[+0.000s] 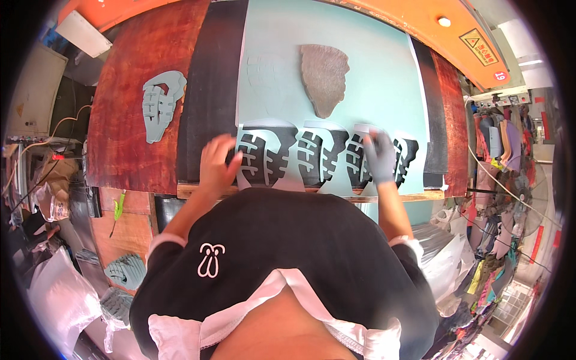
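Observation:
A pale teal sheet (276,42) covers the middle of the dark work surface. Along its near edge runs a strip of cut-out material (309,153), its shoe-upper-shaped openings showing black beneath. My bare left hand (219,165) is at the strip's left end, thumb and fingers apart. My right hand (381,157), in a grey glove, lies over the strip's right part with its fingers stretched forward, slightly blurred. Nothing shows clearly in either hand. Farther up on the sheet rests a brown-grey, shield-shaped plate (324,78) with a wavy edge.
Teal cut shoe-upper pieces (162,105) lie on the reddish-brown board at left. An orange machine beam (414,21) spans the far side. Below left are a green-handled tool (119,205) and more teal pieces (126,270). Clear plastic bags (63,294) stand at lower left.

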The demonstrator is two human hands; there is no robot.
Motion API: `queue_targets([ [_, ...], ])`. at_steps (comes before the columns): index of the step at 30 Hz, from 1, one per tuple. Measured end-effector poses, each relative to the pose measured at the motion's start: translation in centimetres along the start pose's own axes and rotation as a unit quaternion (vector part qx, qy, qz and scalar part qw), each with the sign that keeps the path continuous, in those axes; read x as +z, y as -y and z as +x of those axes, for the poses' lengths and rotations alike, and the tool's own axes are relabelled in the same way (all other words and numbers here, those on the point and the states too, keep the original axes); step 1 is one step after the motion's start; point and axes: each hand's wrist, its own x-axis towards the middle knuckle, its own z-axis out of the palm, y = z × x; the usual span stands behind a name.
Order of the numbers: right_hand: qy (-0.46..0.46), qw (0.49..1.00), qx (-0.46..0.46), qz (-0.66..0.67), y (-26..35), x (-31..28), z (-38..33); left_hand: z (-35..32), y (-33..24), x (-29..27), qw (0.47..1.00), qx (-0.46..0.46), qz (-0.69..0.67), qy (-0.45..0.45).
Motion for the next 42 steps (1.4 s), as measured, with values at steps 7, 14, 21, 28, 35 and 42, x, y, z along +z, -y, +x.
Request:
queue_targets([
  [7, -0.092, 0.982, -0.138, -0.091, -3.5, 0.5, -12.0, -6.3, -3.1, 0.3, 0.997, 0.014, 0.077, -0.008],
  [14, -0.157, 0.967, -0.172, -0.105, -4.2, 0.5, -12.0, -8.0, -3.7, 2.2, 0.984, 0.040, 0.151, -0.082],
  [21, -0.081, 0.985, -0.141, 0.057, -7.8, -7.1, -7.1, -8.2, -4.5, 3.3, 0.983, -0.071, 0.165, -0.049],
  [28, -0.319, 0.927, -0.024, 0.194, -18.7, -18.7, 6.4, -9.3, -0.3, 5.1, 0.967, -0.056, 0.242, -0.050],
  [35, -0.053, 0.963, -0.089, -0.248, -26.3, -10.9, -5.7, -8.7, 0.7, 7.9, 0.958, -0.063, 0.261, -0.105],
  [42, -0.218, 0.959, 0.002, -0.179, -26.2, -12.7, -6.5, -8.3, 0.8, 7.6, 0.960, -0.073, 0.245, -0.118],
])
